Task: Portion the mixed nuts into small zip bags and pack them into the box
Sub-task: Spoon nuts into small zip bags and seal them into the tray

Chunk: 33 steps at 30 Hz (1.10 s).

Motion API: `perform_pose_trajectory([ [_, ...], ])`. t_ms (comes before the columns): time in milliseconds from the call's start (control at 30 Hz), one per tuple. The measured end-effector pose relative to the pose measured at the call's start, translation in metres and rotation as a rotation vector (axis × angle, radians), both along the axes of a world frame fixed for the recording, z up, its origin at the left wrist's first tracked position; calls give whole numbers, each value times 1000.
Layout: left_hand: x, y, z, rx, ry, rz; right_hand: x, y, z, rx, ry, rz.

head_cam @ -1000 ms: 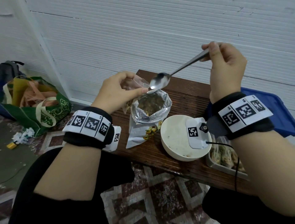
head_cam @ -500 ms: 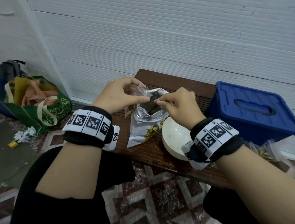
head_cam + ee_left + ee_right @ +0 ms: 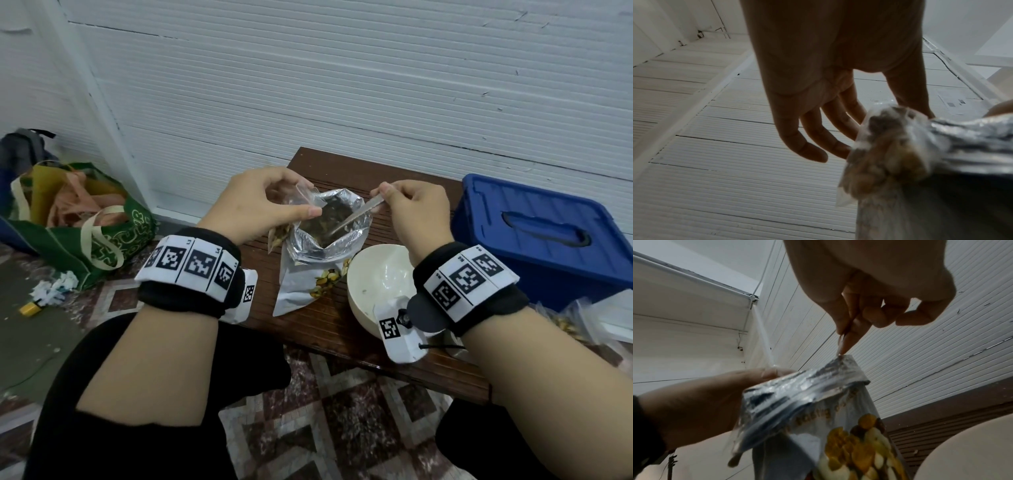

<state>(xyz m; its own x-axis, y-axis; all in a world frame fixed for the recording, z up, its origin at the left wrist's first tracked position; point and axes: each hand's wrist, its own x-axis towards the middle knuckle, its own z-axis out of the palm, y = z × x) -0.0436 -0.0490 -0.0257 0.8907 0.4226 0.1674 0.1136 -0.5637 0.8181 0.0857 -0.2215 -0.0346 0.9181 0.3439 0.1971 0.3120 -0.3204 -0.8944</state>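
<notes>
On the wooden table (image 3: 342, 329) stands an open foil bag of mixed nuts (image 3: 329, 240), also seen in the right wrist view (image 3: 807, 394). My left hand (image 3: 301, 200) pinches the rim of a small clear zip bag (image 3: 305, 190) beside the foil bag's left edge; nuts fill its lower part (image 3: 885, 154). My right hand (image 3: 387, 197) pinches a metal spoon's handle (image 3: 359, 214) (image 3: 843, 337). The spoon slants down into the foil bag, and its bowl is hidden inside. A closed blue plastic box (image 3: 541, 233) stands at the right.
A white bowl (image 3: 380, 284) sits just right of the foil bag, under my right wrist. Filled zip bags (image 3: 565, 318) lie at the table's right edge. A green shopping bag (image 3: 85, 219) and paper scraps are on the floor at left. A white wall runs behind the table.
My right hand came down from above the table, and the spoon now dips into the foil bag. My left hand has kept hold of the small zip bag in the same place.
</notes>
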Motion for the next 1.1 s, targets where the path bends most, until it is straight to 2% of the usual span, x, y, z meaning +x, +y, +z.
perform_pose_trajectory([
  [267,-5,4,4,-16,-3,45,20,-7,6,72,118,-126],
  [567,-3,4,3,21,57,27,41,-20,29,147,94,-223],
  [733,1,-5,5,54,70,17,45,-22,41,119,22,-209],
  [967,7,-8,4,246,161,51,45,-17,45,142,31,-202],
  [1100,9,-10,5,288,180,54,38,-14,44,119,10,-130],
])
